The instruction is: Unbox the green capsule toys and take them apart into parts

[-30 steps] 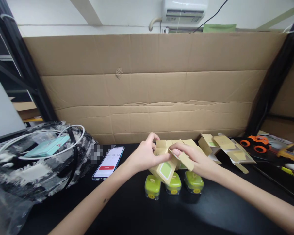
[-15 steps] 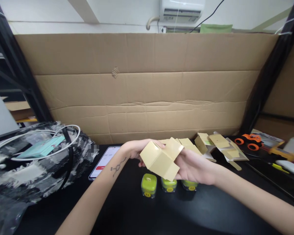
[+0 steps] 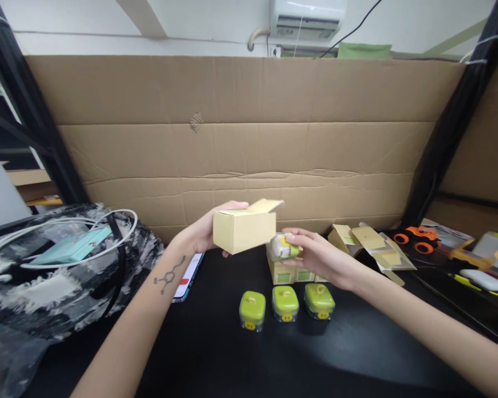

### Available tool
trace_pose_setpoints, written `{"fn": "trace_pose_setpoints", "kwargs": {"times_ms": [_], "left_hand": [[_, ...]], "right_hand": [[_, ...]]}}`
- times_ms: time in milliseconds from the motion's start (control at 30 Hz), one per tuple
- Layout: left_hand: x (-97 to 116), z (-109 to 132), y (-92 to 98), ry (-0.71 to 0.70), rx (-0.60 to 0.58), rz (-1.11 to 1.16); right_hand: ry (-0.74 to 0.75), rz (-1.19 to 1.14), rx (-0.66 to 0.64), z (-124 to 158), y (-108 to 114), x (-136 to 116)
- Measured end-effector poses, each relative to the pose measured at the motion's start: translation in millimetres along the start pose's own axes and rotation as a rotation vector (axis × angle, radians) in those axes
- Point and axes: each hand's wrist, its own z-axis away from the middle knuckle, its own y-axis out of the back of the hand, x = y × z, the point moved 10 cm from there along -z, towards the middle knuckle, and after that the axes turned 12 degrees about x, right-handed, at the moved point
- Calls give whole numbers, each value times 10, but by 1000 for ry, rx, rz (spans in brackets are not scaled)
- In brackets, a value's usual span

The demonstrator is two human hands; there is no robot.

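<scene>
My left hand [image 3: 213,226] grips a small tan cardboard box [image 3: 249,229], tilted on its side above the table, its flaps open toward the right. At that open end, my right hand [image 3: 311,251] holds a small clear container with a green lid and yellow sticker [image 3: 283,247], its bottom turned toward the box. Three similar green-lidded containers stand in a row on the black table below: one on the left [image 3: 252,310], one in the middle [image 3: 285,303], one on the right [image 3: 319,301]. Behind my right hand sit several tan boxes [image 3: 283,275] with green labels.
Opened, flattened cardboard packaging [image 3: 375,246] lies at the right rear, beside an orange toy truck [image 3: 421,239]. A phone [image 3: 190,279] rests behind my left forearm. On the left is a black-and-white fuzzy bag [image 3: 78,293] with white cables. A cardboard wall [image 3: 249,149] closes off the back.
The box has risen and turned to the left in my left hand. My right hand has let go of it and now holds a container at its open end.
</scene>
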Motion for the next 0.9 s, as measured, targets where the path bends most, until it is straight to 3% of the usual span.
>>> {"fn": "trace_pose_setpoints", "kwargs": {"times_ms": [67,167,333,400,500,600,767,900], "left_hand": [[161,-11,197,-150,117,24],[249,-32,356,-299,254,-14],[159,-140,396,-351,352,-77],[114,-183,427,-344,379,-85],[74,-222,464,-345,420,-67],[9,-252,356,-320,396,-28],[-179,-301,-110,-223,254,45],[-323,-341,-364,-166,210,116]], "right_hand": [[134,151,55,-89,-15,-62],[259,338,-16,-179,-270,-76],[366,645,-154,-212,-640,43],[393,714,-144,-190,-620,40],[451,789,34,-140,-372,-115],[583,850,206,-25,-150,-347],[1003,1053,243,236,-180,-537],[1028,1059,278,298,-32,-484]]}}
